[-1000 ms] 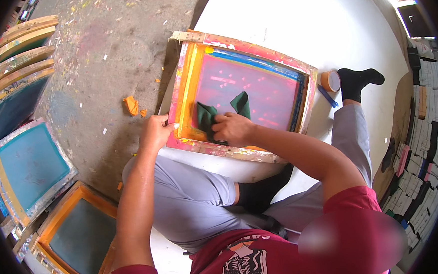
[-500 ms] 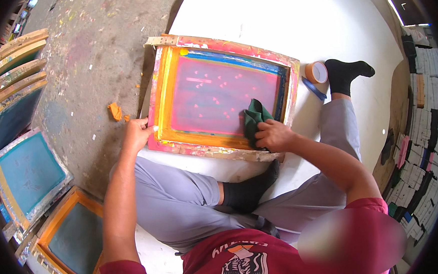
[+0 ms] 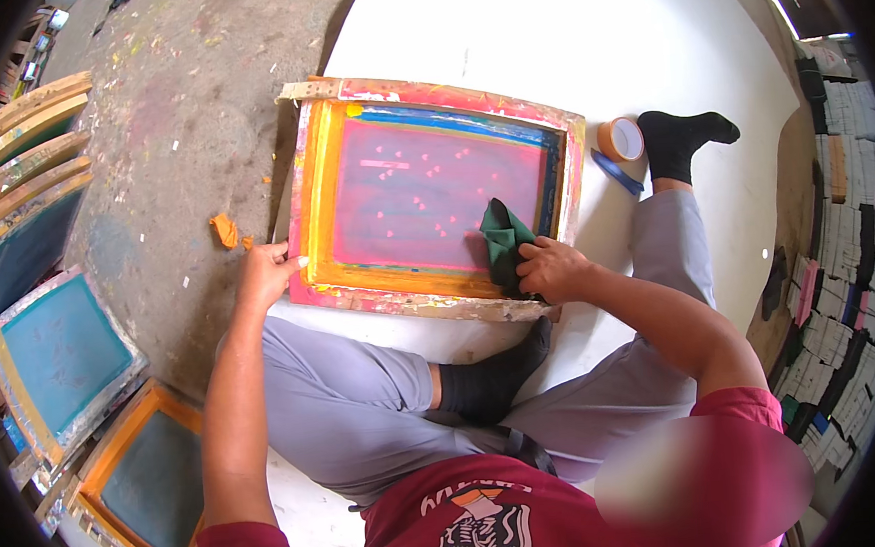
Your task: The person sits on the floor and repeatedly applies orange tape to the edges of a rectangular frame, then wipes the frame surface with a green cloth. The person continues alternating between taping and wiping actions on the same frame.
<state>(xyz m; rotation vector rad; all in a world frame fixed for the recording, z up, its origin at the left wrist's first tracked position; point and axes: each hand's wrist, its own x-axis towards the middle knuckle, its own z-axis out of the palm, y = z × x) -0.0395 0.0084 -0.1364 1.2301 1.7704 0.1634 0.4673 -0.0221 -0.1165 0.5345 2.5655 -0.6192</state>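
Green cloth (image 3: pixel 505 241) is pinched by the right hand (image 3: pixel 555 270) at the near right corner of the printing screen (image 3: pixel 403 200). Its left rail (image 3: pixel 304 199) is gripped by the left hand (image 3: pixel 269 277). Screen and, to its right, tape roll (image 3: pixel 607 141) are borne by a white surface (image 3: pixel 634 51).

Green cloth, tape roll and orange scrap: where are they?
Green cloth (image 3: pixel 504 244): head view, on its folded middle.
Tape roll (image 3: pixel 607 142): head view, on its orange outer side.
Orange scrap (image 3: pixel 224 231): head view, on its crumpled middle.

Screen (image 3: pixel 413 197), wood-framed, paint-smeared, pinkish-violet within, small pink marks; lying slightly askew; cloth (image 3: pixel 502 241), dark green, bunched, at its near right corner.
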